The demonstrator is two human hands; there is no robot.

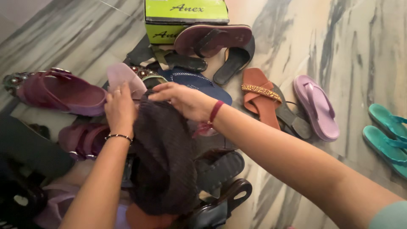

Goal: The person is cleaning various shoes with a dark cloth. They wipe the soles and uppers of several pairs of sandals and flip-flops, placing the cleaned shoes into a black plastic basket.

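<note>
The dark ribbed cloth lies draped over the middle of the shoe pile, its long axis running from near me up and away, the far end reaching to my fingers and the near end spreading over the black shoes below. My right hand rests flat on its far end, palm down, fingers stretched loosely toward the left and not closed on anything I can make out; a red band sits at that wrist. My left hand is just beside the cloth's upper left edge, and it grips the rim of a pale pink sandal, whose sole tilts up and away from me. A thin bangle circles that wrist and a ring shows on one finger. Left of that lies a maroon strapped sandal, its length running left to right, and a second maroon sandal sits below it, partly under my forearm. Beyond my hands a dark blue sandal lies half hidden, and behind it a lime-green shoebox stands on the marble floor with a maroon slipper leaning against it. To the right lie a rust-brown sandal with a glittery strap, then a lilac flip-flop pointing away from me, and at the far right edge a pair of teal flip-flops side by side. Black shoes stick out from under the cloth's near end.
</note>
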